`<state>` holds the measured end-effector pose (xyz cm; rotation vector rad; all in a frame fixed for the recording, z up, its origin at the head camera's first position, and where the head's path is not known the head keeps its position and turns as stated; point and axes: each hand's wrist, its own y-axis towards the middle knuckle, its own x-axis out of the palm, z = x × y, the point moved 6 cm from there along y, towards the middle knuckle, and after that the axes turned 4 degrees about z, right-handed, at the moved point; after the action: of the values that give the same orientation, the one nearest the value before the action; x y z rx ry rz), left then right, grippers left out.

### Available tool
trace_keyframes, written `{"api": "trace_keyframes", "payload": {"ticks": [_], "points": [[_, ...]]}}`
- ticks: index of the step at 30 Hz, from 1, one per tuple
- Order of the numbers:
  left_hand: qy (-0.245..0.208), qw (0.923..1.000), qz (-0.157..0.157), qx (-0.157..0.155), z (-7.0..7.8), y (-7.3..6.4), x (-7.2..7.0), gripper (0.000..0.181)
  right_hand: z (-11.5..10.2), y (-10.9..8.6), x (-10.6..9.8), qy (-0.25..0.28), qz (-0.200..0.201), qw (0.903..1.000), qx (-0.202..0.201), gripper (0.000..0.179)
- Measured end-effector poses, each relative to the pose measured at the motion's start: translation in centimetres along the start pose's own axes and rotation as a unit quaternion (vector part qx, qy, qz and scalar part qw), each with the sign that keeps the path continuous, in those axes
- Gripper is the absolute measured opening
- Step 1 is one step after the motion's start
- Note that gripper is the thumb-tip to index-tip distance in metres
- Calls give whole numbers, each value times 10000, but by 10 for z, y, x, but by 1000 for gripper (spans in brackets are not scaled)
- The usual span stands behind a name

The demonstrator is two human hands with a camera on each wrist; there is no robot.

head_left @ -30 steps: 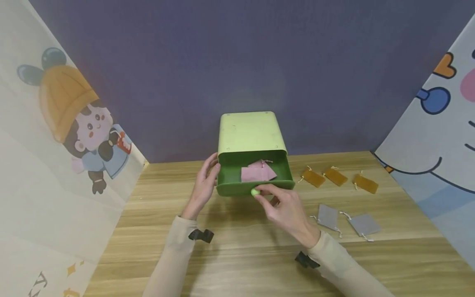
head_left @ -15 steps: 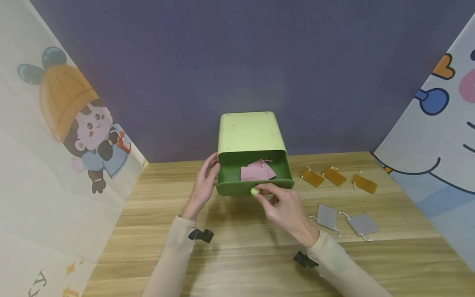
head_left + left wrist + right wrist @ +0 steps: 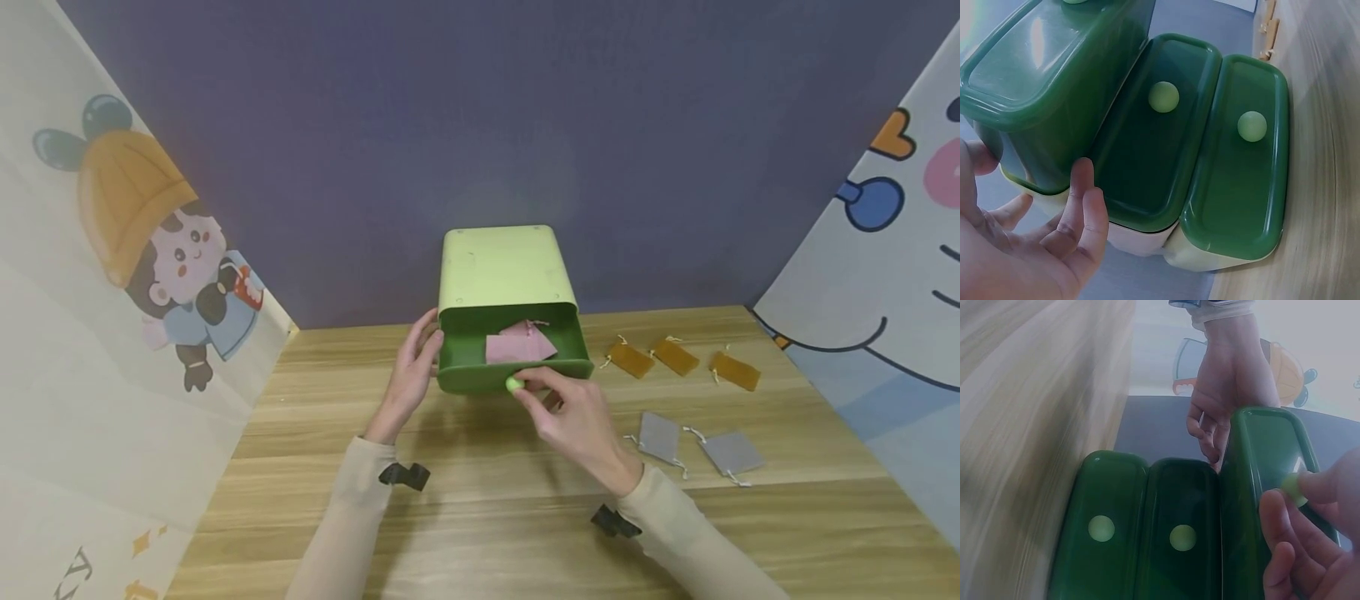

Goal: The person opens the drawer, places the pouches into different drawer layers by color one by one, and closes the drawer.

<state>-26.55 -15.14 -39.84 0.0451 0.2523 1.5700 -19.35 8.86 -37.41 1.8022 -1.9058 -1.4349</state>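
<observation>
A small cabinet [image 3: 498,265] with a pale yellow-green shell stands against the back wall. Its green top drawer [image 3: 465,379] is pulled out, and pink drawstring pouches [image 3: 517,346] lie inside it. My right hand [image 3: 581,421] pinches the round light-green knob [image 3: 513,384] on that drawer's front between thumb and index finger. Against the cabinet's left side rests my left hand [image 3: 408,375], fingers loosely bent. In the left wrist view, two lower drawers with knobs, the middle drawer [image 3: 1154,150] and the bottom drawer [image 3: 1241,181], are closed under the top one.
Right of the cabinet, orange drawstring pouches [image 3: 675,357] lie in a row on the wooden table [image 3: 465,517]. Two grey drawstring pouches [image 3: 660,437] lie nearer the front. A dark wall [image 3: 495,125] rises behind, with cartoon-printed panels on both sides.
The top drawer has slid very slightly inward, with my right hand still on its knob. My left hand stays at the cabinet's side. The camera view has shifted a little.
</observation>
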Motion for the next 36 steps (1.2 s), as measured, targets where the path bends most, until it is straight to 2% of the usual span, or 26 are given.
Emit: {"api": "trace_keyframes", "payload": {"ticks": [14,24,36], "points": [[-8,10000,0,-64,-4,3,1,56,1,1,1,87,-37,9999,87,19],[49,10000,-1,-84,-7,3,0,57,4,3,1,271,-97,9991,318,18],[142,9997,75,-199,-4,3,0,57,6,6,1,434,51,9990,119,20]]}}
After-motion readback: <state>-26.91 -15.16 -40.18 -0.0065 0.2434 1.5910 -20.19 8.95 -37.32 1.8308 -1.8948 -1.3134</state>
